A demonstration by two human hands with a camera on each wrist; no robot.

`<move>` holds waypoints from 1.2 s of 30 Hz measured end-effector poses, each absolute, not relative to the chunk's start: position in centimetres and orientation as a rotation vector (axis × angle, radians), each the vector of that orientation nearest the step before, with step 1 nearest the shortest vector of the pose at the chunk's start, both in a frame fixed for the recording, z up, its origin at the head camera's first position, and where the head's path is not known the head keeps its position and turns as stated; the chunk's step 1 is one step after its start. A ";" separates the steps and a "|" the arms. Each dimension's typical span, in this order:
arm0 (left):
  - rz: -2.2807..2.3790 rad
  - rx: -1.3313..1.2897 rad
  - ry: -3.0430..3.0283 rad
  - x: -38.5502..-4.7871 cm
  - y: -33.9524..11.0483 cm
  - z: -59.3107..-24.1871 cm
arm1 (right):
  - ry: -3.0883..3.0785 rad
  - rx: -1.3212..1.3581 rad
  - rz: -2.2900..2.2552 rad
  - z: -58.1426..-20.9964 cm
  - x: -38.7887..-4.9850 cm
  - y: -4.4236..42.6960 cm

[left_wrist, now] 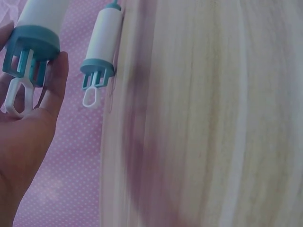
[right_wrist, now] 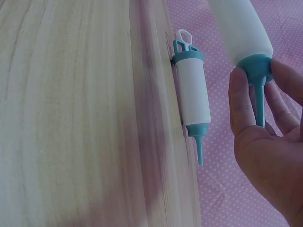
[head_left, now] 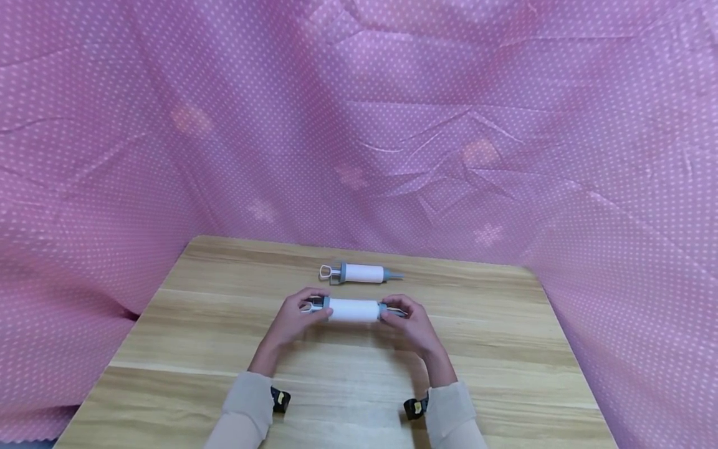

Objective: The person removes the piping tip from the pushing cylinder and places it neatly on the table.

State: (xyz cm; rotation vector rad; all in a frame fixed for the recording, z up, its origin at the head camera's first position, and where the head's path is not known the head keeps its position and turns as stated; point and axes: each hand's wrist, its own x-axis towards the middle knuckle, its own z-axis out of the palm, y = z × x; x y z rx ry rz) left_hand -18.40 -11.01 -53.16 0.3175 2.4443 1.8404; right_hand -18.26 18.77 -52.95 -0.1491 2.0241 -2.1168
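Both hands hold one large syringe (head_left: 353, 310) sideways above the table, its white barrel facing up between them. At its plunger end, my left hand (head_left: 293, 318) grips the teal collar (left_wrist: 35, 40), with the white loop handle (left_wrist: 18, 97) lying over the palm. My right hand (head_left: 414, 324) pinches the teal cap (right_wrist: 255, 66) at the other end, and the thin teal nozzle (right_wrist: 259, 101) points back toward that palm. A second, similar syringe (head_left: 363, 273) lies on the table just beyond, apart from both hands.
The wood-grain table (head_left: 185, 337) spreads beneath the forearms, its far edge behind the second syringe. Pink dotted cloth (head_left: 359, 125) hangs at the back and on both sides. Black wrist cameras (head_left: 280, 400) sit at the cuffs.
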 end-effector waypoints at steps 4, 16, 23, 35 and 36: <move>1.857 0.288 2.441 -18.4 -11.1 -52.9 | 2.067 -0.148 -2.087 -52.8 -18.3 18.7; 1.883 0.207 2.444 -18.6 -11.4 -52.6 | 2.132 -0.173 -2.042 -52.6 -18.4 19.0; 1.895 0.183 2.456 -18.5 -12.2 -52.8 | 2.116 -0.190 -2.044 -52.5 -18.3 19.3; 1.883 0.171 2.521 -18.4 -14.3 -54.3 | 2.091 -0.167 -2.049 -53.5 -17.7 19.6; 1.886 0.158 2.521 -18.4 -14.5 -54.5 | 2.095 -0.168 -2.048 -53.5 -17.7 19.7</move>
